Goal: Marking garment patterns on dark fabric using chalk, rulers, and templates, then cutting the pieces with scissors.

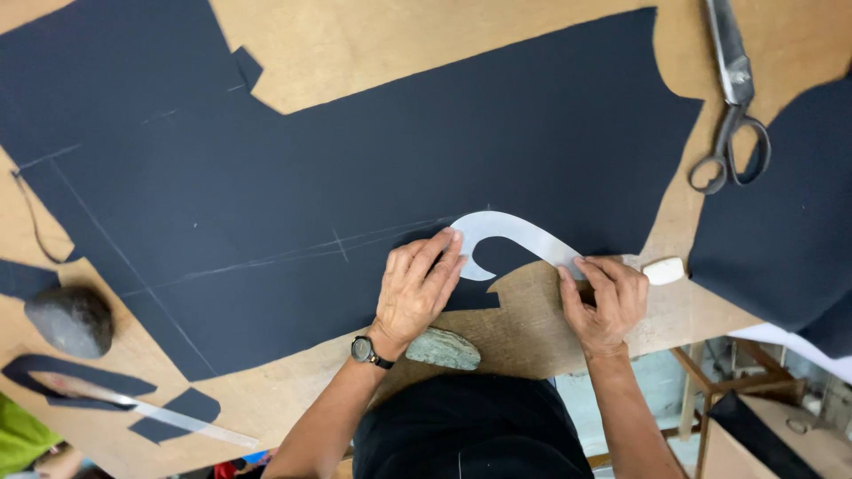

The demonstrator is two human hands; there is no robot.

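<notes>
Dark clothing [470, 435] fills the near edge, with a grey stone [443, 349] lying just beyond it on the table [524, 333], beside the left wrist. Left hand [417, 288] is pressed flat, fingers together, on the hooked end of a white curve template [515, 238], apparently to pin it against the black fabric [355, 195]. Right hand [603, 302] is pinched shut on the template's other end; a white chalk block [664, 270] is seen just beyond its fingertips. Template is laid across the fabric's near edge, spanning between both hands. Chalk lines are marked on the fabric left of the left hand. Another stone [71, 319] is set far left, probably as a weight. Scissors [732, 98] are lying at the far right.
</notes>
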